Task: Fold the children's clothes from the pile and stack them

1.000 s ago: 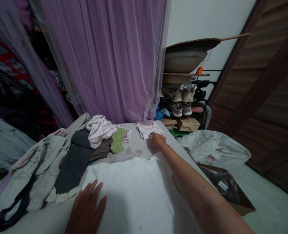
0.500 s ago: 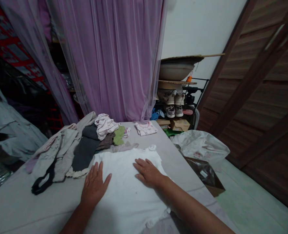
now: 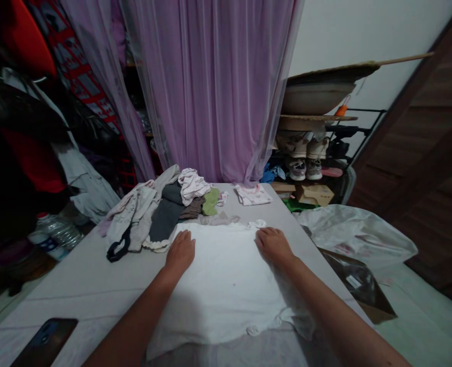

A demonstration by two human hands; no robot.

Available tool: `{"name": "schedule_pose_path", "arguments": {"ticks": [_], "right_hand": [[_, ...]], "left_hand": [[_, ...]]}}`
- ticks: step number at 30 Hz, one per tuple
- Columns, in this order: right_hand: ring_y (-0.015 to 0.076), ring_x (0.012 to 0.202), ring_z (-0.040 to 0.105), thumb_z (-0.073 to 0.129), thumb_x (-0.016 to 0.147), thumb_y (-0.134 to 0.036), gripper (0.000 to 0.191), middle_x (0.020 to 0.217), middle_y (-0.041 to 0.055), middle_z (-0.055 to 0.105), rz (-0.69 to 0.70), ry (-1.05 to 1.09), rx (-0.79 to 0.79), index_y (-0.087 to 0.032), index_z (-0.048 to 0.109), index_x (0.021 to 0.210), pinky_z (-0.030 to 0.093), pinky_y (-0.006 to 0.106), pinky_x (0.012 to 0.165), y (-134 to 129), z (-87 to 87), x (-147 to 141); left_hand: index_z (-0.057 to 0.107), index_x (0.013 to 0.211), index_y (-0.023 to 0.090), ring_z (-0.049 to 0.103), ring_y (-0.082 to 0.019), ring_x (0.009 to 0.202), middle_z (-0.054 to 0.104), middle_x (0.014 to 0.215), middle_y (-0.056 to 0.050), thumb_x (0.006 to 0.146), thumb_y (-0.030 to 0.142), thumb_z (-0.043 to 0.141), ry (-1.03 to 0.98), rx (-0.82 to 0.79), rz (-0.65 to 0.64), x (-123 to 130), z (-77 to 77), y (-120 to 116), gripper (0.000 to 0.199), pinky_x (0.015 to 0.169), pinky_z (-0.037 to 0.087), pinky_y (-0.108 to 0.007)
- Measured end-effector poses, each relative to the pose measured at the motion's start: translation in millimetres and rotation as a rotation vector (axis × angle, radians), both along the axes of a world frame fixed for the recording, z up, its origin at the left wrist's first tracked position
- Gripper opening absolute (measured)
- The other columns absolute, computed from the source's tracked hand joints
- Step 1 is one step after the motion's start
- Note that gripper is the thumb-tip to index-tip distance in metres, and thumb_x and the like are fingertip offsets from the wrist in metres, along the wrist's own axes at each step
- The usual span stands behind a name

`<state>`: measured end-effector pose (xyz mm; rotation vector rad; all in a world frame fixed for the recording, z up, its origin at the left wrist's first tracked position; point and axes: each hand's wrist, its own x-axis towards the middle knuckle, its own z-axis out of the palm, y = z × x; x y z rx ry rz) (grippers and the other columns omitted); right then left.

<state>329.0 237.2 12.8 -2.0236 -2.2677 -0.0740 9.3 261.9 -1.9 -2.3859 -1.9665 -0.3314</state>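
Observation:
A white shirt (image 3: 226,285) lies spread on the pale table in front of me, with curled trim along its right side and far right corner. My left hand (image 3: 180,250) is at its far left corner, fingers drawn together on the cloth. At the far right corner, my right hand (image 3: 275,247) has its fingers bent over the edge of the fabric. Both thumbs are mostly hidden. Just beyond the left hand sits a heap of crumpled clothes (image 3: 167,211) in grey, dark, green and patterned white. A folded patterned garment (image 3: 253,194) rests at the table's far end.
A phone (image 3: 46,341) lies at the near left of the table (image 3: 96,285). Purple curtains (image 3: 218,92) hang behind it. To the right are a shoe rack (image 3: 306,163), a plastic bag (image 3: 356,232) and an open box (image 3: 356,283). Bottles (image 3: 59,232) stand at left.
My hands have gone from lying flat with fingers spread to the shirt's two far corners, fingers now bent. The view has turned left, bringing the phone into sight.

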Motion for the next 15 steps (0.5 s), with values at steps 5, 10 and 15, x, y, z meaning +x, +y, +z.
{"name": "schedule_pose_path", "arguments": {"ticks": [5,10,15], "right_hand": [[0.0230,0.117,0.056,0.041,0.094,-0.026,0.036,0.126,0.0149,0.064,0.042,0.075,0.022,-0.012,0.067,0.114,0.039,0.031,0.104,21.4,-15.0,1.8],[0.0252,0.131,0.046,0.041,0.094,-0.030,0.047,0.141,0.0183,0.052,0.042,0.116,0.092,-0.006,0.055,0.132,0.031,0.036,0.113,26.9,-36.7,12.8],[0.0260,0.132,0.045,0.040,0.095,-0.031,0.046,0.143,0.0175,0.050,0.018,0.104,0.091,-0.009,0.054,0.133,0.033,0.040,0.112,26.7,-41.5,13.5]], "left_hand": [[0.052,0.138,0.011,0.041,-0.024,0.139,0.049,0.147,-0.014,0.098,0.032,0.034,0.001,-0.051,-0.063,-2.0,-9.4,21.5,0.049,0.116,0.031,-0.040],[0.041,0.146,0.017,0.028,-0.028,0.145,0.037,0.155,-0.010,0.098,0.043,0.030,-0.075,-0.137,0.047,-18.5,-13.6,40.1,0.055,0.115,0.030,-0.049],[0.045,0.141,0.010,0.045,-0.021,0.135,0.048,0.147,-0.013,0.098,0.028,0.030,-0.162,-0.183,0.051,-32.7,-0.3,64.6,0.049,0.112,0.033,-0.034]]}}
